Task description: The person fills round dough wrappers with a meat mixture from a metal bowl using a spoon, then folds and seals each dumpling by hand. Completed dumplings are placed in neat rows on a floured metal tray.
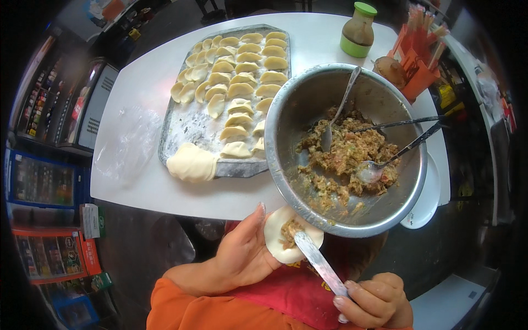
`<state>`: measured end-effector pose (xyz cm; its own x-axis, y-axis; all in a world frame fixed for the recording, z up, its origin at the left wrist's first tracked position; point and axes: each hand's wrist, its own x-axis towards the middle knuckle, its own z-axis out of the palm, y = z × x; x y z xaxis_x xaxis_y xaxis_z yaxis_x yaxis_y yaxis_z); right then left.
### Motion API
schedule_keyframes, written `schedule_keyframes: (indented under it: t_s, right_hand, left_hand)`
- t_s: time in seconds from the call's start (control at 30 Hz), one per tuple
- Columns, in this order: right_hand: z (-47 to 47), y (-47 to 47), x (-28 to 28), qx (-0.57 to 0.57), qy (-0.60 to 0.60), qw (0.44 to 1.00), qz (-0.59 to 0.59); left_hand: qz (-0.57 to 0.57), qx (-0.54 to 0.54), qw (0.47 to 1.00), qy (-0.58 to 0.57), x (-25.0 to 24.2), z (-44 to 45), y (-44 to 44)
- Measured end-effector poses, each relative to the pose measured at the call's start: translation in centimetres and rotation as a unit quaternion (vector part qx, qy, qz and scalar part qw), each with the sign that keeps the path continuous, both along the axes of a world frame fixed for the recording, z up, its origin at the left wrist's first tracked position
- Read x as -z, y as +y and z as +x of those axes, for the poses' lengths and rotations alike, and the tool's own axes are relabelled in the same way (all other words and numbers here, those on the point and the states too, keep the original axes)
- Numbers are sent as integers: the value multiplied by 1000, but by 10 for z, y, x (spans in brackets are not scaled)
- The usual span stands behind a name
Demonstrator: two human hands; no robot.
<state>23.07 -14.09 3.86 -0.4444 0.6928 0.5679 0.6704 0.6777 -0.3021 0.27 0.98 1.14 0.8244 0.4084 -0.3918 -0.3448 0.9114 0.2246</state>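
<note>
On my left hand (247,247) lies a round dough wrapper (274,237) with a small heap of minced filling (290,233) on it. My right hand (373,301) grips a flat metal spatula-like tool (321,264), its tip against the filling. Just beyond, a steel bowl (274,159) holds more minced filling (342,144), with a spoon (344,103), another spoon (371,171) and a dark thin utensil (396,123) in it. Folded dumplings (241,89) stand in rows on a floured board (189,128); a pile of dough wrappers (192,162) rests at its near left corner.
A clear plastic bag (128,140) lies left on the white table (173,202). Behind the bowl stand a green-lidded jar (359,33), a brown round object (389,71) and an orange holder (420,76) with wrapped chopsticks. A white plate (427,198) lies partly under the bowl.
</note>
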Motion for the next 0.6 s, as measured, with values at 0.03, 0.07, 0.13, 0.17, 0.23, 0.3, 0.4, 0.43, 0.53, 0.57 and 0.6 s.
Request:
schedule_keyframes:
  t_s: [0.03,0.07,0.13,0.17,0.23,0.3,0.4,0.43,0.53,0.57,0.6]
  right_hand:
    - [2,-5,-5,27,37,999,-8]
    - [3,-12,-8,55,75,996,-15]
    - [-11,-26,-2,215,112,970,17]
    - [-12,-29,-3,280,92,955,-12]
    - [-17,-17,-7,299,98,948,-54]
    - [-19,-16,-5,256,52,964,-48]
    - [-27,-14,9,151,27,988,5]
    - [-33,-9,15,127,20,991,30]
    - [-34,-5,21,93,32,994,44]
    - [-33,-6,21,86,37,994,48]
    - [-30,-14,22,126,34,991,30]
  left_hand:
    - [-5,1,1000,-3,1,0,0]
    - [-15,-11,1000,-2,1,0,0]
    - [11,-7,999,46,-3,2,-2]
    - [24,-8,997,70,-5,3,-5]
    - [23,10,997,71,-6,6,-8]
    - [21,25,997,70,-8,9,-10]
    - [18,38,997,57,-11,11,-10]
    - [15,36,998,46,-10,10,-10]
    - [11,25,999,40,-8,8,-9]
    - [10,19,999,43,-7,7,-9]
    - [10,12,999,47,-8,6,-9]
